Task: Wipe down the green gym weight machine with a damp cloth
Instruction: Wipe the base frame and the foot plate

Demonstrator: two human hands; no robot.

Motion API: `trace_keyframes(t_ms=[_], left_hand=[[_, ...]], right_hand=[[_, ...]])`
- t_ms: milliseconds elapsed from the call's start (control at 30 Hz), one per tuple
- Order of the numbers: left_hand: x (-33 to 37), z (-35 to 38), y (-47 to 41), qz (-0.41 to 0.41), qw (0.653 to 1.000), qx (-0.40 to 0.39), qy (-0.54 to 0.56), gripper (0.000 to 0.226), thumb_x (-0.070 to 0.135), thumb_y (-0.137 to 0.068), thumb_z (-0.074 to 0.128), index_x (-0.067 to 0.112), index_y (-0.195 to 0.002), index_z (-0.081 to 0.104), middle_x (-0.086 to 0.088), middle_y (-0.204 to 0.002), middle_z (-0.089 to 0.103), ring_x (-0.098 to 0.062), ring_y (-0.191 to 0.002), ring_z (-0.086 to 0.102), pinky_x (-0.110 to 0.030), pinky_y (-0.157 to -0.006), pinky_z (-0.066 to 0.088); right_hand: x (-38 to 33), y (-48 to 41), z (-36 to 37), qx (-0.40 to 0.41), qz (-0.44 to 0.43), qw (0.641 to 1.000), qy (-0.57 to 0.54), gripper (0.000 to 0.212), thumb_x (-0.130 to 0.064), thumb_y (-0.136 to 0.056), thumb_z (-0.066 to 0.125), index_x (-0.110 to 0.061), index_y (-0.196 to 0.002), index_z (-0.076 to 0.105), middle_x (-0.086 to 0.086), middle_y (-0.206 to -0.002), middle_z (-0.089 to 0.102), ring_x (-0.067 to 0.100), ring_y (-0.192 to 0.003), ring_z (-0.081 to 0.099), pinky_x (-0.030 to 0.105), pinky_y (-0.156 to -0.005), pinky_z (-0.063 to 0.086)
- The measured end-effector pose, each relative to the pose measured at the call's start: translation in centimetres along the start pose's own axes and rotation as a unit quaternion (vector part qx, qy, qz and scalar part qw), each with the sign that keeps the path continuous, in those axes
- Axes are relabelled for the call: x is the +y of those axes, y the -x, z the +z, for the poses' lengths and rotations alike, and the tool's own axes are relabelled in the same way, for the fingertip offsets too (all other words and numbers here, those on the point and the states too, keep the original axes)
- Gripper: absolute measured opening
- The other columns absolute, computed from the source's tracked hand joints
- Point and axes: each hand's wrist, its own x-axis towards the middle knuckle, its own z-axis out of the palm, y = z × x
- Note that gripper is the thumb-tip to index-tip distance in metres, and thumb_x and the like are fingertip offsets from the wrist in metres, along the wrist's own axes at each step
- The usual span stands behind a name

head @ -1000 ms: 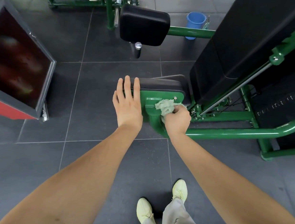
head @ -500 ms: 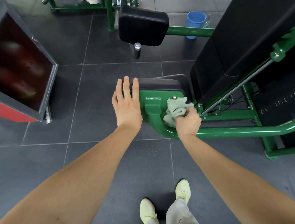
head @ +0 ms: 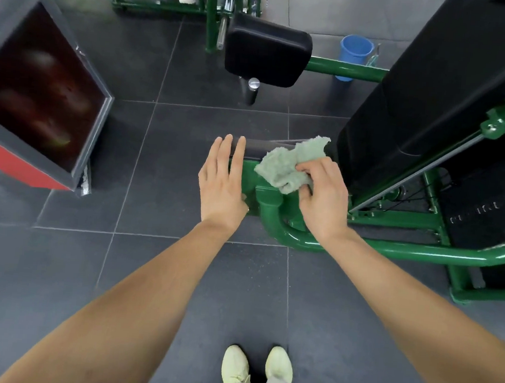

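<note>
You're mid-wipe: your right hand (head: 324, 198) pinches the bunched cloth (head: 291, 165) against the green bracket (head: 267, 200) at frame centre, while your left hand (head: 223, 180) lies flat, fingers together, steadying its left edge. Next, likely sweep the cloth along the curved tube (head: 406, 253) toward lower right.

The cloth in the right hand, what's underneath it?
Under the cloth lie the green bracket and the black pad's edge. The right hand pinches it; the covered surface is hidden.
</note>
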Motion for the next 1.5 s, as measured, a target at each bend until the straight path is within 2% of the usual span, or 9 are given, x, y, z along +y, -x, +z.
trace_keyframes(t_ms=[167,267,467,600,800,1000,1133,1333,1500], left_hand=[[-1.6,1.7,4.3,-0.289,0.911,-0.040,0.291,0.116,0.017,-0.083,0.085,0.038,-0.164,0.004,0.026,-0.158,0.034,0.000,-0.125,0.052,-0.025,-0.096,0.043],[-3.3,4.6,9.7,-0.363,0.881,-0.170,0.250,0.051,0.026,-0.097,0.065,0.027,-0.146,0.050,0.007,-0.121,0.071,-0.020,-0.108,0.067,-0.031,-0.089,0.049],[-2.1,6.6,12.5,-0.329,0.903,-0.067,0.267,0.062,0.051,-0.092,0.070,0.027,-0.144,0.046,0.010,-0.132,0.050,-0.008,-0.107,0.059,-0.032,-0.087,0.050],[-1.8,5.4,7.8,-0.352,0.881,0.027,0.315,0.053,0.047,-0.083,0.081,0.026,-0.110,0.040,0.008,-0.114,0.047,-0.011,-0.097,0.054,-0.030,-0.074,0.046],[-3.3,5.2,7.3,-0.362,0.865,-0.021,0.347,0.062,0.041,-0.074,0.088,0.028,-0.107,0.037,0.013,-0.103,0.062,-0.005,-0.091,0.064,-0.028,-0.069,0.048],[-6.6,4.2,7.5,-0.302,0.865,-0.095,0.389,0.058,0.027,-0.073,0.089,0.027,-0.109,0.043,0.007,-0.104,0.067,-0.013,-0.092,0.069,-0.043,-0.081,0.059],[-8.4,2.7,7.0,-0.256,0.873,-0.120,0.398,0.043,0.013,-0.074,0.062,0.029,-0.112,0.048,0.011,-0.114,0.063,-0.010,-0.105,0.067,-0.050,-0.090,0.057],[-7.6,-1.8,1.8,-0.189,0.843,-0.052,0.501,0.054,-0.007,-0.080,0.047,0.027,-0.121,0.057,0.007,-0.117,0.067,-0.011,-0.109,0.064,-0.035,-0.091,0.054],[-6.5,-3.2,-2.8,-0.144,0.798,-0.121,0.573,0.060,-0.002,-0.084,0.041,0.022,-0.136,0.061,0.002,-0.138,0.059,-0.005,-0.125,0.057,-0.024,-0.101,0.046]], right_hand=[[-3.0,-2.2,1.7,-0.046,-0.037,0.998,0.025,0.032,0.007,-0.073,0.065,-0.014,-0.097,0.062,-0.002,-0.097,0.059,0.022,-0.090,0.053,0.041,-0.062,0.048],[-4.2,-2.9,2.2,-0.053,-0.056,0.997,0.023,0.028,0.004,-0.073,0.065,-0.016,-0.093,0.061,-0.006,-0.092,0.057,0.021,-0.087,0.052,0.038,-0.060,0.046],[-7.3,-4.1,4.0,-0.080,-0.091,0.992,0.025,0.027,0.000,-0.074,0.067,-0.019,-0.091,0.058,-0.015,-0.091,0.045,0.016,-0.084,0.047,0.031,-0.062,0.033],[-7.4,-3.5,4.2,-0.075,-0.140,0.987,0.016,0.036,0.005,-0.071,0.065,-0.017,-0.098,0.065,-0.007,-0.098,0.057,0.021,-0.089,0.051,0.035,-0.059,0.042],[-9.1,-1.0,7.3,-0.057,-0.179,0.977,0.101,0.037,0.011,-0.067,0.061,-0.011,-0.094,0.073,0.006,-0.099,0.056,0.027,-0.090,0.049,0.035,-0.056,0.038],[-8.0,3.7,10.1,-0.074,-0.156,0.971,0.164,0.039,0.003,-0.080,0.055,-0.001,-0.117,0.067,0.015,-0.116,0.061,0.034,-0.103,0.048,0.044,-0.084,0.043],[-9.5,3.1,10.0,-0.041,-0.098,0.988,0.111,0.048,-0.001,-0.081,0.033,-0.002,-0.111,0.070,0.013,-0.109,0.062,0.032,-0.095,0.047,0.043,-0.077,0.046],[-11.8,1.7,10.3,0.067,-0.032,0.997,0.036,0.042,0.011,-0.082,0.048,-0.003,-0.116,0.069,0.013,-0.119,0.060,0.033,-0.099,0.053,0.040,-0.082,0.048],[-11.9,4.0,12.7,0.080,0.063,0.992,0.073,0.042,0.011,-0.079,0.056,-0.008,-0.115,0.068,0.015,-0.121,0.059,0.033,-0.098,0.058,0.041,-0.072,0.053]])
